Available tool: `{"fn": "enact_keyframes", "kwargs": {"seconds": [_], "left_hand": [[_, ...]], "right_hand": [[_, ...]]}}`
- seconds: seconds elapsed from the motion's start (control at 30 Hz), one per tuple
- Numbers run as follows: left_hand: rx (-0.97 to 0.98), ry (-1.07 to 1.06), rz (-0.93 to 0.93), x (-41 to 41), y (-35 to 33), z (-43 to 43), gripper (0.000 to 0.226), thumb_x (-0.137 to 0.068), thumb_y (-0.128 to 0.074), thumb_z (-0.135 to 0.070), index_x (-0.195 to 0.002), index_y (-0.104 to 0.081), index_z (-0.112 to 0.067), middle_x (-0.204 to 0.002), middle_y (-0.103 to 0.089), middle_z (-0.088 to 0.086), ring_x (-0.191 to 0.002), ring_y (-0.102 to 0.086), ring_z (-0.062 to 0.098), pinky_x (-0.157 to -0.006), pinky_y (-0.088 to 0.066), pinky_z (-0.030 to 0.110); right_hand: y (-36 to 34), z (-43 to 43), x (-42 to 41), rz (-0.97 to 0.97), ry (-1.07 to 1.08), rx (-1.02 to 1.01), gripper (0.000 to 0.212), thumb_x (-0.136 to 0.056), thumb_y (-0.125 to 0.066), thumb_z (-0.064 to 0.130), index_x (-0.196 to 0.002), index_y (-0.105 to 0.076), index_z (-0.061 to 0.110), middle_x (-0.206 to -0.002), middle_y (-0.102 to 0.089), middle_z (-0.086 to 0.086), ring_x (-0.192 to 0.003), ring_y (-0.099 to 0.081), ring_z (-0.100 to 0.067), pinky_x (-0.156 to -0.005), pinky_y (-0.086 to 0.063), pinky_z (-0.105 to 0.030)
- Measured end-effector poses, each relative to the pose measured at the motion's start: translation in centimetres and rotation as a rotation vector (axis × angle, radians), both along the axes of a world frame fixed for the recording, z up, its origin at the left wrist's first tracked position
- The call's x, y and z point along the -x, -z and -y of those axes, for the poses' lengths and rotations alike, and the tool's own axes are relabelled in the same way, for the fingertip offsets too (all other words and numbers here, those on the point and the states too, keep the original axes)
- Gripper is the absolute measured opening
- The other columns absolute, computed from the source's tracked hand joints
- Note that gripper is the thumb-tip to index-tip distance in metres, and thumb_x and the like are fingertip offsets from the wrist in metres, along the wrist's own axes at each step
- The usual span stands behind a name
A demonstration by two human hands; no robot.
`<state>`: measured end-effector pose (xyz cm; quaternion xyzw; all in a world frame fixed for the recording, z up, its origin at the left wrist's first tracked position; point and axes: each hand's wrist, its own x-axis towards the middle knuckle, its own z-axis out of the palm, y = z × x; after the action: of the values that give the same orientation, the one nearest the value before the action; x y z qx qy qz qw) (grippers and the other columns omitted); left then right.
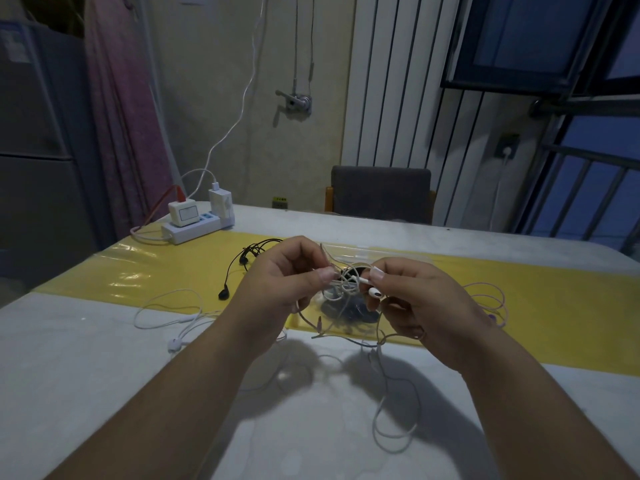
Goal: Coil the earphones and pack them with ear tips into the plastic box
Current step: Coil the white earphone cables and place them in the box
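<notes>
Both hands are raised over the table centre with a tangled white earphone (346, 285) between them. My left hand (287, 278) pinches the knotted cable. My right hand (412, 299) pinches the stem of a white earbud (374, 292). The loose cable hangs down and trails over the white cloth (391, 420). Behind the tangle lies a clear plastic box (349, 254) with a dark bundle (346, 311) showing through it; I cannot tell what the bundle is. No ear tips can be made out.
A black earphone (239, 268) lies on the yellow runner (519, 299) at the left. Another white earphone (173, 317) lies front left, a pinkish one (491, 299) at the right. A power strip with chargers (197, 220) stands at the back left, a chair (381, 192) behind the table.
</notes>
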<state>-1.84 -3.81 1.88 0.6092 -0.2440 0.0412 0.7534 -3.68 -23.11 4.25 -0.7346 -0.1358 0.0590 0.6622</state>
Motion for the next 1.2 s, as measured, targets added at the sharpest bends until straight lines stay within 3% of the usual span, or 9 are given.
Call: {"fn": "enact_keyframes", "kwargs": {"seconds": [0.1,0.2,0.3,0.4,0.47,0.6,0.83,1.0,1.2], "left_hand": [[0.055,-0.014,-0.06,0.02,-0.1,0.09,0.016,-0.08,-0.06,-0.009,-0.069,-0.06,-0.019,-0.082,-0.069,0.011,-0.049,-0.038,0.014,-0.044,-0.029,0.021],[0.058,-0.076,-0.119,0.0,-0.18,0.15,0.017,-0.093,-0.052,-0.002,-0.085,-0.053,-0.016,-0.079,-0.069,0.01,-0.051,-0.042,0.016,-0.045,-0.033,0.022],[-0.011,-0.08,-0.093,-0.11,0.03,0.22,0.019,-0.089,-0.058,-0.002,-0.099,-0.065,-0.017,-0.071,-0.064,0.007,-0.05,-0.045,0.015,-0.044,-0.033,0.023],[-0.091,-0.062,-0.021,0.02,0.13,0.56,0.013,-0.08,-0.065,-0.013,-0.08,-0.075,-0.021,-0.059,-0.06,0.004,-0.046,-0.044,0.014,-0.042,-0.034,0.023],[-0.086,-0.076,-0.017,0.02,0.17,0.64,0.015,-0.082,-0.065,-0.007,-0.074,-0.073,-0.018,-0.056,-0.059,0.003,-0.045,-0.044,0.015,-0.042,-0.035,0.022],[-0.033,-0.049,-0.002,0.06,0.14,0.63,0.02,-0.083,-0.062,0.002,-0.08,-0.072,-0.015,-0.063,-0.066,0.004,-0.048,-0.049,0.014,-0.043,-0.04,0.022],[-0.059,-0.107,0.071,-0.44,0.59,0.69,0.006,-0.074,-0.068,-0.016,-0.074,-0.072,-0.02,-0.067,-0.065,0.001,-0.054,-0.05,0.013,-0.05,-0.042,0.024],[0.079,-0.174,0.048,-0.62,0.45,0.64,0.01,-0.079,-0.06,-0.017,-0.081,-0.058,-0.008,-0.083,-0.072,0.011,-0.053,-0.051,0.017,-0.046,-0.041,0.023],[0.078,-0.171,0.059,-0.54,0.38,0.82,0.009,-0.078,-0.064,-0.01,-0.083,-0.058,-0.005,-0.067,-0.068,0.004,-0.057,-0.059,0.019,-0.048,-0.047,0.027]], "right_hand": [[0.03,0.04,-0.02,0.004,-0.002,-0.001,0.022,-0.097,-0.05,0.014,-0.079,-0.06,0.005,-0.064,-0.056,-0.004,-0.044,-0.023,-0.009,-0.042,-0.013,-0.019],[0.08,0.04,-0.04,0.003,-0.012,-0.001,0.025,-0.098,-0.049,0.015,-0.076,-0.058,0.008,-0.064,-0.057,-0.003,-0.044,-0.022,-0.01,-0.042,-0.013,-0.019],[0.18,-0.05,-0.06,-0.002,-0.012,0.009,0.026,-0.099,-0.05,0.017,-0.075,-0.057,0.01,-0.062,-0.058,-0.004,-0.044,-0.022,-0.011,-0.04,-0.016,-0.017],[0.23,-0.13,-0.03,-0.009,-0.02,0.001,0.026,-0.098,-0.05,0.018,-0.075,-0.058,0.011,-0.061,-0.057,-0.004,-0.044,-0.021,-0.01,-0.038,-0.018,-0.016],[0.24,-0.14,-0.05,-0.015,-0.01,-0.012,0.026,-0.098,-0.051,0.019,-0.074,-0.059,0.011,-0.059,-0.057,-0.006,-0.043,-0.021,-0.01,-0.038,-0.017,-0.015],[0.24,-0.2,-0.17,-0.022,-0.001,-0.029,0.026,-0.098,-0.052,0.018,-0.074,-0.059,0.011,-0.057,-0.055,-0.008,-0.041,-0.019,-0.01,-0.038,-0.016,-0.014],[0.25,-0.27,-0.14,-0.032,-0.002,-0.031,0.024,-0.099,-0.05,0.018,-0.079,-0.062,0.01,-0.056,-0.057,-0.009,-0.04,-0.019,-0.01,-0.039,-0.015,-0.014],[-0.09,0.2,-0.01,-0.015,0.032,-0.059,0.023,-0.098,-0.048,0.013,-0.079,-0.061,0.007,-0.05,-0.03,-0.004,-0.043,-0.016,-0.011,-0.043,-0.009,-0.019],[0.05,0.06,0.13,0.014,-0.002,0.012,0.019,-0.095,-0.055,0.014,-0.084,-0.062,0.001,-0.053,-0.02,0.001,-0.047,-0.012,-0.011,-0.042,-0.01,-0.02]]}}
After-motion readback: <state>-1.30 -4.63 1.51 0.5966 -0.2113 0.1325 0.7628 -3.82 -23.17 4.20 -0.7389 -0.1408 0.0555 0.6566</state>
